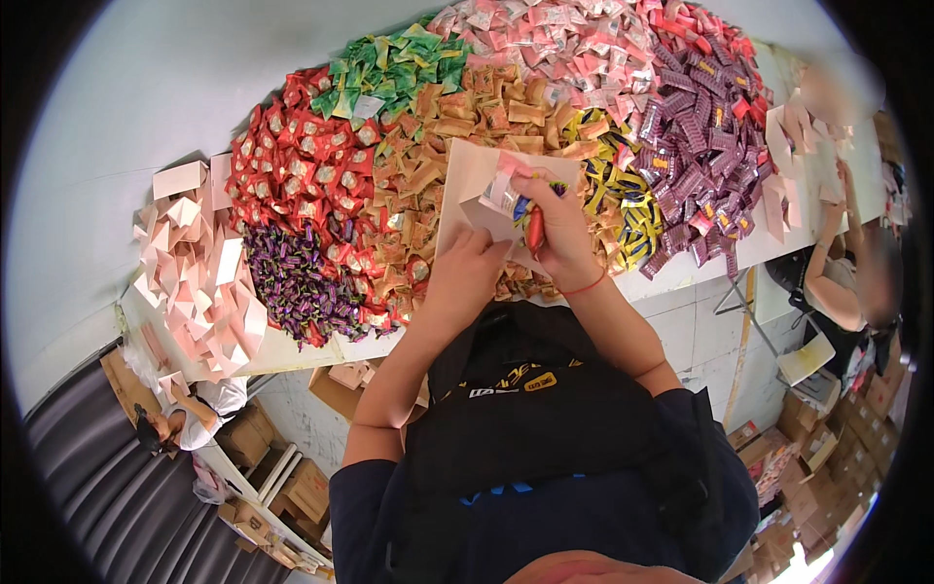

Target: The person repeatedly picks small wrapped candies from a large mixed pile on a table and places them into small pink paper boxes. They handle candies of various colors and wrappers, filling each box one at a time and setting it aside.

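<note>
My left hand (471,265) grips the near left side of a pale pink cardboard box (461,185), its fingers curled at the box's edge. My right hand (562,226) is closed around a small bunch of wrapped sweets (534,230). Red, blue-and-yellow and pink-and-white wrappers show between its fingers, over the box's opening. How many sweets it holds I cannot tell. Right beneath the box spreads a heap of orange-brown packets (413,185). Beside my right hand lie yellow-and-black packets (637,219).
Red sweets (302,165), purple sweets (297,277), green packets (399,68), pink packets (555,44) and purple-brown bars (696,136) cover the table (681,277). Folded pink boxes (199,282) pile up at the left. People work at both ends; cartons (808,487) stand lower right.
</note>
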### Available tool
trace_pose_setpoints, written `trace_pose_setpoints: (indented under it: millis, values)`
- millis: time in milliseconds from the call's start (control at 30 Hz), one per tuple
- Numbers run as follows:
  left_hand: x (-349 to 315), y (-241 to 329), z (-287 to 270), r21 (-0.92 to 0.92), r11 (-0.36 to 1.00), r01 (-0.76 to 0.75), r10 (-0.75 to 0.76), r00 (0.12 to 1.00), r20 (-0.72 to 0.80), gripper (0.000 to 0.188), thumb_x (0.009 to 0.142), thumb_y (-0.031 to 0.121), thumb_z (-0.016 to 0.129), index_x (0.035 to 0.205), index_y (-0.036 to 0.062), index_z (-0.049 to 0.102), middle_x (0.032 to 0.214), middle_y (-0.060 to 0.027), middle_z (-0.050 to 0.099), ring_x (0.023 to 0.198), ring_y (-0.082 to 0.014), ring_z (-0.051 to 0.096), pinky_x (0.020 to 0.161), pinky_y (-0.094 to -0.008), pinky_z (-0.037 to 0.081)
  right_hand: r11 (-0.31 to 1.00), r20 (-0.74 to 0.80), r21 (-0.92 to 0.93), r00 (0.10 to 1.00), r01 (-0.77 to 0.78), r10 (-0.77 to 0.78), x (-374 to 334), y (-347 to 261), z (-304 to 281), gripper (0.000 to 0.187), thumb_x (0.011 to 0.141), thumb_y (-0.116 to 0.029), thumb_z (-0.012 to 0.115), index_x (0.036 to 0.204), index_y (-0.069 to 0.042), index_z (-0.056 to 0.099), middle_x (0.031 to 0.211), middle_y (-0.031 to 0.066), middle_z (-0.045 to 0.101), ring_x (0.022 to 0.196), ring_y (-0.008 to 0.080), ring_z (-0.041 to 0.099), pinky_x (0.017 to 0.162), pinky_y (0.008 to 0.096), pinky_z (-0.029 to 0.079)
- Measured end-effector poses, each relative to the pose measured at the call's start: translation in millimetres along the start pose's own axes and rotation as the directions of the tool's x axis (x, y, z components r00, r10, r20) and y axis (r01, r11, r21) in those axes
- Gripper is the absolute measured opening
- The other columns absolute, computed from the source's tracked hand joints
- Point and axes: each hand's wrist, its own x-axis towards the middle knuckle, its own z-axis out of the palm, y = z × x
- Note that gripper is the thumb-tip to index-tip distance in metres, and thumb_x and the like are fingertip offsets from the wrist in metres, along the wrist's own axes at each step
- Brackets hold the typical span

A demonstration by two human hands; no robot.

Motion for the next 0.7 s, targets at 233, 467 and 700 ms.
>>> trace_pose_setpoints:
  millis: [233, 467, 700]
  values:
    - [-13, 6, 6, 0.112, 0.993, -0.046, 0.055, 0.995, -0.082, 0.012, 0.073, 0.007, 0.062, 0.085, 0.0041, 0.064, 0.086, -0.0061, 0.054, 0.084, -0.0244, 0.054, 0.072, -0.0344, 0.049, 0.272, 0.428, -0.675, 0.665, 0.686, -0.613, 3, 35, -16, 0.016, 0.074, -0.007, 0.07, 0.09, -0.004, 0.07, 0.086, 0.0076, 0.061, 0.079, 0.0178, 0.058, 0.071, 0.0296, 0.046]
    - [-21, 17, 24, 0.162, 0.978, -0.128, 0.138, 0.989, -0.047, 0.014, 0.071, 0.008, 0.06, 0.083, 0.0028, 0.064, 0.09, -0.0069, 0.056, 0.088, -0.0241, 0.053, 0.072, -0.0346, 0.05, 0.327, 0.24, -0.793, 0.758, 0.513, -0.607, -7, 45, -17, 0.018, 0.074, -0.014, 0.075, 0.086, -0.003, 0.066, 0.08, 0.0064, 0.06, 0.071, 0.0168, 0.06, 0.064, 0.0299, 0.048]
    - [-12, 24, 28, 0.205, 0.969, -0.138, 0.126, 0.989, 0.072, 0.015, 0.071, 0.009, 0.061, 0.084, 0.0033, 0.066, 0.09, -0.007, 0.055, 0.091, -0.0236, 0.054, 0.071, -0.0354, 0.052, 0.717, -0.141, -0.527, 0.785, 0.456, -0.603, -3, 41, -22, 0.017, 0.09, -0.016, 0.066, 0.094, 0.0, 0.063, 0.089, 0.0029, 0.062, 0.079, 0.0064, 0.056, 0.07, 0.0208, 0.045]
